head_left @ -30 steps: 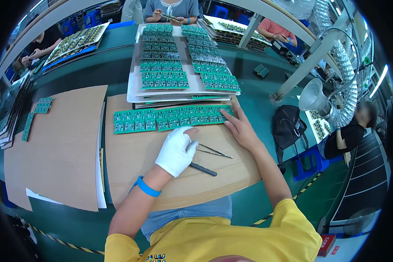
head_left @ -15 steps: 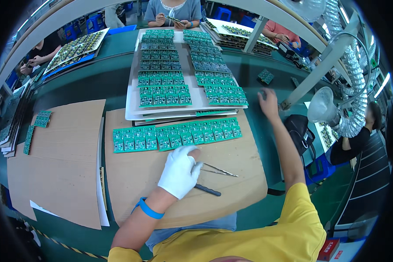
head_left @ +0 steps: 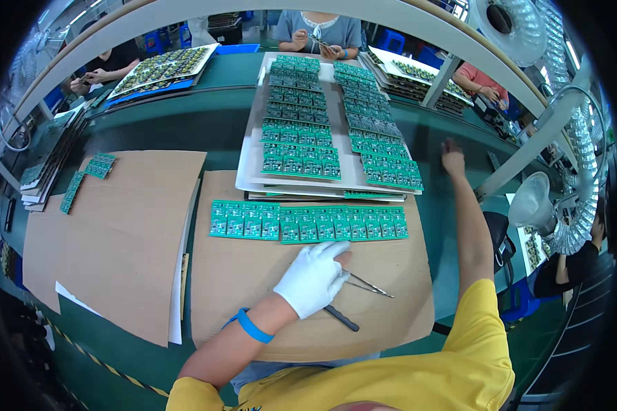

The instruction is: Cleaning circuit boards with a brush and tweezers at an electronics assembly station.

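Note:
My left hand, in a white glove with bare fingertips, rests closed on the cardboard sheet, just below a row of green circuit boards. What its curled fingers hold, if anything, is hidden. Metal tweezers lie against its right side, their spread ends running toward the fingers. A dark-handled tool lies partly beneath the hand. My bare right hand is stretched far out over the green table, right of the stacked boards. Its fingers are bent and blurred; whatever is under them is hidden.
White trays bearing several rows of green circuit boards stand ahead. Another cardboard sheet with a few board pieces is at left. A slanted metal post and a fume hose stand at right. Co-workers sit beyond.
The whole view has swung left, so things appear farther right. My right hand has reached farther forward, where a small circuit board lay; that board no longer shows. The left hand stays by the tweezers.

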`<state>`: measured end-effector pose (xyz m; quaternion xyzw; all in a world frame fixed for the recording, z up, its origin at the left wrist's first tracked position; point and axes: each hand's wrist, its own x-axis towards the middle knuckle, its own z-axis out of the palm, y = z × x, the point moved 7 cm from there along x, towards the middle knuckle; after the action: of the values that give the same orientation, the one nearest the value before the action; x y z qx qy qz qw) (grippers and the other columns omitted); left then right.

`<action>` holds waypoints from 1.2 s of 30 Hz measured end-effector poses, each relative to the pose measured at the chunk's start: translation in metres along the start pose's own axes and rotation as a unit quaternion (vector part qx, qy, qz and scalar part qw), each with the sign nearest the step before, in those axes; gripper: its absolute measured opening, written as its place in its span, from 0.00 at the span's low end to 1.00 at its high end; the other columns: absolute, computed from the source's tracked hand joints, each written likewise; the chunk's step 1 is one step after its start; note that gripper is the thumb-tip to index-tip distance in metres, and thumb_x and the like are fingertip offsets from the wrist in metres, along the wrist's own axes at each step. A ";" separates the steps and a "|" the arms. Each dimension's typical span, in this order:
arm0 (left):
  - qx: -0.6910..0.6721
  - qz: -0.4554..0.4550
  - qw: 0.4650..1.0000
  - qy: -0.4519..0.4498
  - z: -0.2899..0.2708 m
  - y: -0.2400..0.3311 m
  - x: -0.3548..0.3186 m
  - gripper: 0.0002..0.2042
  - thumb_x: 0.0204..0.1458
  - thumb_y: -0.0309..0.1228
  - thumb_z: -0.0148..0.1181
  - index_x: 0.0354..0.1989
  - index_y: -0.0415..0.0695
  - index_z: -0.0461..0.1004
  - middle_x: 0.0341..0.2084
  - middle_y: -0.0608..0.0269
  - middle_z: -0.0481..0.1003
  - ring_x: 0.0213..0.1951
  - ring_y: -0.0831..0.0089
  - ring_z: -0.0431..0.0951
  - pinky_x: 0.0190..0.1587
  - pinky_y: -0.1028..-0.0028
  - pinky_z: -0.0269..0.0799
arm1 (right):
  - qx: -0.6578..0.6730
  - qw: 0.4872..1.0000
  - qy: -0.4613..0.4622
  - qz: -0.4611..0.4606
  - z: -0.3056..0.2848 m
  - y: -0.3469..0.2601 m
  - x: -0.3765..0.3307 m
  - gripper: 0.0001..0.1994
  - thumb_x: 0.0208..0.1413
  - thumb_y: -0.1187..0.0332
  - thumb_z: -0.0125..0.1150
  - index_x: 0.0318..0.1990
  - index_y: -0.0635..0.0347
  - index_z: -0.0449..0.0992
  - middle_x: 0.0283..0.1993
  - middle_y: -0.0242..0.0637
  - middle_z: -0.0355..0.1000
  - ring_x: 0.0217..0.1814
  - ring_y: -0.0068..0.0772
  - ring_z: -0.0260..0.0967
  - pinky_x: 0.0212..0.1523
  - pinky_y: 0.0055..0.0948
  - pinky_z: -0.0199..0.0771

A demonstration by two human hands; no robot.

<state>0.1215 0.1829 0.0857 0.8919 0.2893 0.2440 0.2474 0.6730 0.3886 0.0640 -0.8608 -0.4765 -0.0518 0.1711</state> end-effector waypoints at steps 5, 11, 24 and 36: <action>-0.035 -0.006 0.999 0.027 -0.014 0.017 -0.027 0.21 0.56 0.33 0.68 0.56 0.37 0.76 0.61 0.47 0.73 0.63 0.48 0.71 0.65 0.54 0.67 | 0.381 0.908 0.124 -0.121 -0.112 -0.045 -0.139 0.18 0.75 0.57 0.49 0.61 0.57 0.74 0.56 0.39 0.76 0.60 0.36 0.74 0.54 0.33 0.74; -0.436 -0.041 0.897 0.050 -0.010 0.044 -0.049 0.38 0.47 0.35 0.78 0.67 0.38 0.66 0.63 0.51 0.73 0.66 0.56 0.71 0.68 0.56 0.68 | 0.469 0.789 0.125 -0.376 -0.211 -0.157 -0.426 0.15 0.73 0.54 0.51 0.50 0.56 0.72 0.68 0.55 0.66 0.64 0.47 0.69 0.63 0.45 0.69; -0.591 -0.165 0.747 0.254 -0.001 0.052 -0.168 0.51 0.38 0.21 0.82 0.72 0.46 0.57 0.65 0.54 0.70 0.63 0.59 0.75 0.61 0.59 0.78 | 0.338 0.904 -0.008 -0.263 -0.134 -0.184 -0.535 0.17 0.50 0.63 0.77 0.44 0.60 0.81 0.56 0.51 0.70 0.57 0.54 0.70 0.58 0.47 0.71; -0.536 -0.197 0.784 0.244 0.018 0.044 -0.165 0.50 0.40 0.13 0.75 0.73 0.50 0.54 0.62 0.57 0.72 0.59 0.64 0.77 0.60 0.62 0.79 | 0.212 0.924 0.012 -0.318 -0.104 -0.194 -0.526 0.12 0.56 0.71 0.69 0.45 0.63 0.77 0.42 0.45 0.71 0.47 0.49 0.71 0.48 0.44 0.74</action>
<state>0.0316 0.0411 0.0493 0.4499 0.3323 0.5149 0.6496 0.2331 0.0253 0.0759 -0.6067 -0.7231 -0.0118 0.3300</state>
